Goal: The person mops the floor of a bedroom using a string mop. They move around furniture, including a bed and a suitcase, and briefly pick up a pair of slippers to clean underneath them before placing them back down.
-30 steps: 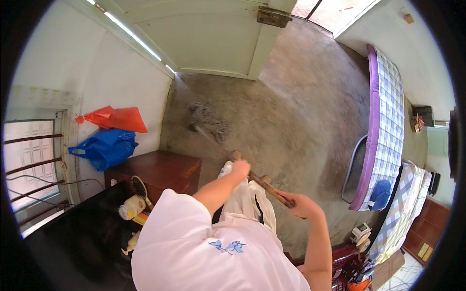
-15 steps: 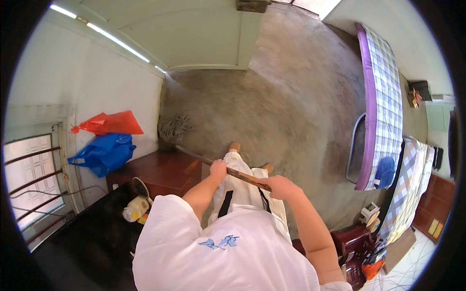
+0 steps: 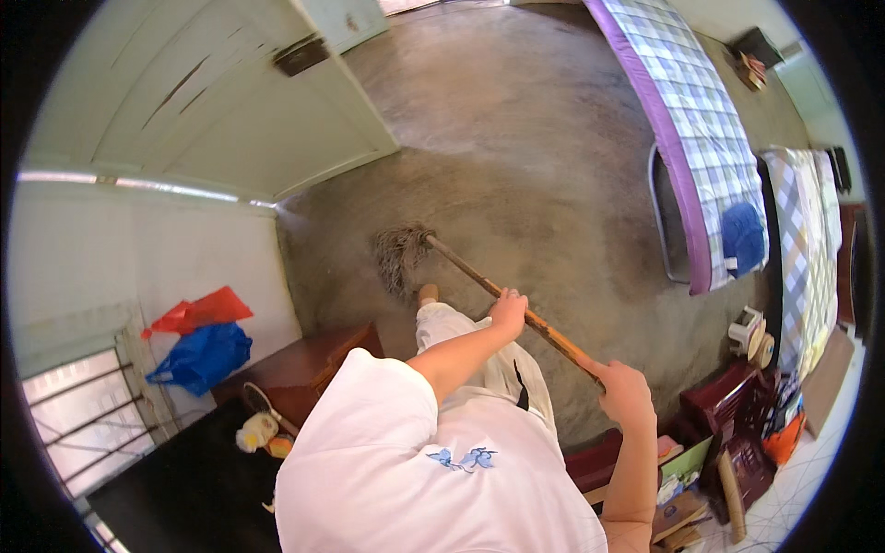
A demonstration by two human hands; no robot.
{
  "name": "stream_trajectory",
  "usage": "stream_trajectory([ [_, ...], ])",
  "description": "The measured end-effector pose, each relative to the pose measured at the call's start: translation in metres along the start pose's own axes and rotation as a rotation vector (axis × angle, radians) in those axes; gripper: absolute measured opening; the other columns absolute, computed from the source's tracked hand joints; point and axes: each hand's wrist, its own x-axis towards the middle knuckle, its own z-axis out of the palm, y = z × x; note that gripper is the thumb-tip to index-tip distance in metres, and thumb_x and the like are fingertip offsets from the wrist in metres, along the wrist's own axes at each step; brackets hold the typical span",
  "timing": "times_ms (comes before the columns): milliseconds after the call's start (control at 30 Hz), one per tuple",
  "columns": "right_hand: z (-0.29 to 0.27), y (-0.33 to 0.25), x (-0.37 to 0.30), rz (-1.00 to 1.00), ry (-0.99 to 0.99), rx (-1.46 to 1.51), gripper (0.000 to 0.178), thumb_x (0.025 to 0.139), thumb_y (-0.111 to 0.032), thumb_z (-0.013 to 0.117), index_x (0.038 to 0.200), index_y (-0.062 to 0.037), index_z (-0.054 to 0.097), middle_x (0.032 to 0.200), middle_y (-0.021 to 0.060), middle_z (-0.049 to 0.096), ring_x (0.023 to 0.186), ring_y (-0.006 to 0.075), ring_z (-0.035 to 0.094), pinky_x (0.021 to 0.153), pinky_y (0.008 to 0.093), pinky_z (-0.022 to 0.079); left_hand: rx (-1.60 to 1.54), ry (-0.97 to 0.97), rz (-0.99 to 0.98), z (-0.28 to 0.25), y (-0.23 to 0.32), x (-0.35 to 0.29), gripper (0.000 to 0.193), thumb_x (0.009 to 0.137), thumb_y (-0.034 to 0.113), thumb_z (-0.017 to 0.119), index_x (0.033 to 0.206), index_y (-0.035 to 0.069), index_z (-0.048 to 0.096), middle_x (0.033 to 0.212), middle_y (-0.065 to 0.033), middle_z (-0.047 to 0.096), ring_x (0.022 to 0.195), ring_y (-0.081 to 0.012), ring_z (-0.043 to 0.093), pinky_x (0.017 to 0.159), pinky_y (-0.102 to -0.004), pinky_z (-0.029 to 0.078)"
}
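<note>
A string mop with a long wooden handle slants across in front of me. Its grey-brown mop head lies spread on the concrete floor, a little beyond my foot. Partway down the handle, my left hand is closed around the wood. My right hand grips the upper end of the handle, lower and farther right, near my hip.
A pale green door stands at the upper left. Red and blue plastic bags hang on the left wall above a dark red cabinet. To the right is a bed with a checked cover; dark red chairs stand at the lower right.
The mop head has moved from the wall corner by the cabinet rightward onto the open floor. Both hands have shifted right with the handle, and my view has turned.
</note>
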Motion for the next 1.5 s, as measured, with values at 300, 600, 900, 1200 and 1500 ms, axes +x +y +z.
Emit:
stream_trajectory([
  [300, 0.027, 0.03, 0.046, 0.161, 0.075, 0.202, 0.07, 0.073, 0.004, 0.056, 0.134, -0.0301, 0.048, 0.083, 0.0164, 0.056, 0.08, 0.036, 0.06, 0.071, 0.0455, 0.048, 0.402, -0.298, 0.368, -0.019, 0.05, 0.105, 0.013, 0.083, 0.008, 0.052, 0.092, 0.009, 0.061, 0.111, -0.0162, 0.055, 0.122, -0.0388, 0.047, 0.094, -0.0423, 0.046],
  [600, 0.006, -0.058, 0.193, 0.058, 0.041, 0.294, 0.076, 0.074, 0.004, 0.055, 0.141, -0.025, 0.035, 0.092, 0.0231, 0.055, 0.08, 0.0406, 0.061, 0.068, 0.0475, 0.051, 0.508, -0.308, 0.316, -0.132, -0.008, 0.246, 0.021, 0.08, 0.004, 0.059, 0.1, 0.01, 0.063, 0.123, -0.0125, 0.053, 0.13, -0.0323, 0.041, 0.096, -0.0399, 0.047],
  [900, -0.101, -0.206, 0.38, -0.074, 0.084, 0.427, 0.063, 0.072, 0.0, 0.057, 0.132, -0.0137, 0.042, 0.085, 0.024, 0.057, 0.083, 0.0416, 0.058, 0.071, 0.0483, 0.048, 0.444, -0.177, 0.312, -0.331, -0.075, 0.399, 0.036, 0.081, 0.007, 0.06, 0.115, 0.018, 0.057, 0.125, -0.0087, 0.053, 0.117, -0.0291, 0.052, 0.09, -0.0395, 0.049],
  [1200, -0.298, -0.328, 0.484, -0.218, -0.083, 1.302, 0.035, 0.08, -0.005, 0.057, 0.114, 0.0042, 0.056, 0.081, 0.0056, 0.06, 0.069, 0.0117, 0.06, 0.062, 0.0246, 0.046, 0.383, 0.473, 0.368, -0.51, -0.018, 0.365, 0.03, 0.075, 0.003, 0.058, 0.104, 0.004, 0.062, 0.117, -0.0164, 0.056, 0.114, -0.0347, 0.052, 0.094, -0.0416, 0.045],
  [1500, -0.385, -0.407, 0.529, -0.769, 0.569, 0.515, 0.013, 0.068, -0.011, 0.071, 0.08, -0.0113, 0.068, 0.091, 0.0032, 0.07, 0.087, 0.0288, 0.059, 0.077, 0.0351, 0.047, 1.65, 0.245, 0.031, -0.671, 0.105, 0.324, 0.044, 0.086, 0.024, 0.053, 0.124, 0.001, 0.058, 0.138, -0.014, 0.045, 0.134, -0.0346, 0.031, 0.115, -0.0509, 0.012],
])
